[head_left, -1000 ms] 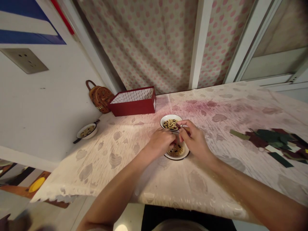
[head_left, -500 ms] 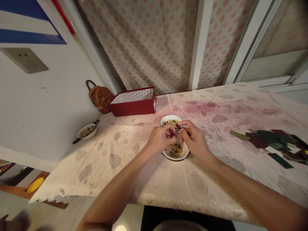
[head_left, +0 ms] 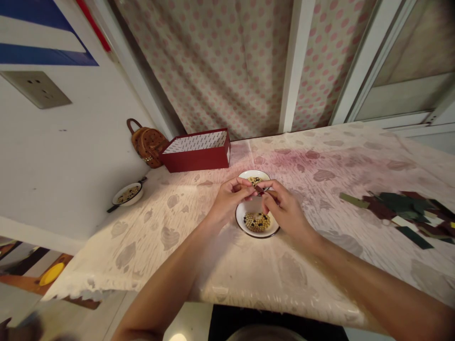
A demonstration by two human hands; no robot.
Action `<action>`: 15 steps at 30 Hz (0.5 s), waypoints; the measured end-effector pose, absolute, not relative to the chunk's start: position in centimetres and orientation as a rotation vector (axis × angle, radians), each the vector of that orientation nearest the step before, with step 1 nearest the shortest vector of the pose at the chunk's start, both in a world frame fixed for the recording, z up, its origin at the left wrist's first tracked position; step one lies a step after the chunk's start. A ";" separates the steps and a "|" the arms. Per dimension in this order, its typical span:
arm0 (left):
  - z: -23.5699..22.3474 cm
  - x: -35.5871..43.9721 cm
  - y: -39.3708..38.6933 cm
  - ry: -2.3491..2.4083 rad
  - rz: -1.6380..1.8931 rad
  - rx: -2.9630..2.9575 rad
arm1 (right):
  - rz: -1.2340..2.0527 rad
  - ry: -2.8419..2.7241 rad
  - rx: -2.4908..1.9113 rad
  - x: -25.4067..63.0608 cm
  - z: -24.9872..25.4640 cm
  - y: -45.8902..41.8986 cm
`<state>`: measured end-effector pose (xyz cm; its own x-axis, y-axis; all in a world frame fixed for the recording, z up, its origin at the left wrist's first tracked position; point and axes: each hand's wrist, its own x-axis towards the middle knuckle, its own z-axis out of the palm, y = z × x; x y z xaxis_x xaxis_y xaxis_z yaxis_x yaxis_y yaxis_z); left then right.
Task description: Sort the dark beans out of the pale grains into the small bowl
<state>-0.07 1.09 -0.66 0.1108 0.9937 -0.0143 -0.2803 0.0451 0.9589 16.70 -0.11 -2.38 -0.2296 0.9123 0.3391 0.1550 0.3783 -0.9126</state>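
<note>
Over the gap between two bowls my hands meet at the fingertips. My right hand (head_left: 284, 203) pinches a small dark red piece (head_left: 259, 190), perhaps cloth. At the left end of that piece, my left hand (head_left: 229, 196) has its thumb and fingers pressed together; what lies between them is too small to make out. Below the hands stands the near white bowl (head_left: 242, 226) with a dark rim, holding yellowish and black beads (head_left: 256, 221). Partly hidden behind my fingers, the far white bowl (head_left: 253, 173) contains similar beads.
Flat dark green, maroon and olive pieces (head_left: 405, 208) lie piled at the right. Toward the back left stand a red box (head_left: 199, 160) and a small brown backpack (head_left: 147, 144). Another white bowl (head_left: 137, 196) of beads sits by the wall on a patterned tablecloth (head_left: 170, 265).
My left hand has risen from above the near bowl, and its fingertips now meet the dark red piece. My right hand has shifted slightly left with that piece.
</note>
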 end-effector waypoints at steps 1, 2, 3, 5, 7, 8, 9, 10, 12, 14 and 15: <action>-0.7 -0.1 1.1 0.916 1.231 1.028 | 0.963 -1.655 -0.958 16.7 -2.4 -0.1; -0.8 -0.1 1.1 0.898 1.228 1.032 | 0.967 -1.657 -0.955 16.7 -2.5 0.0; -0.9 -0.1 1.1 0.883 1.225 1.033 | 0.971 -1.657 -0.953 16.7 -2.5 0.0; -0.9 -0.2 1.1 0.864 1.217 1.030 | 0.974 -1.654 -0.955 16.7 -2.6 0.1; -0.9 -0.1 1.1 0.855 1.214 1.022 | 0.970 -1.652 -0.964 16.7 -2.7 0.1; -0.9 -0.1 1.1 0.852 1.214 1.016 | 0.967 -1.651 -0.969 16.7 -2.7 0.1; -0.9 -0.1 1.1 0.852 1.218 1.009 | 0.965 -1.651 -0.974 16.7 -2.7 0.1; -0.9 -0.1 1.1 0.851 1.220 1.000 | 0.962 -1.650 -0.975 16.7 -2.7 0.1; -1.0 -0.1 1.2 0.853 1.223 0.983 | 0.951 -1.648 -0.973 16.7 -2.6 0.2; -1.2 0.0 1.3 0.854 1.231 0.974 | 0.945 -1.649 -0.965 16.8 -2.6 0.2; -1.2 0.0 1.3 0.855 1.238 0.973 | 0.944 -1.650 -0.961 16.8 -2.6 0.3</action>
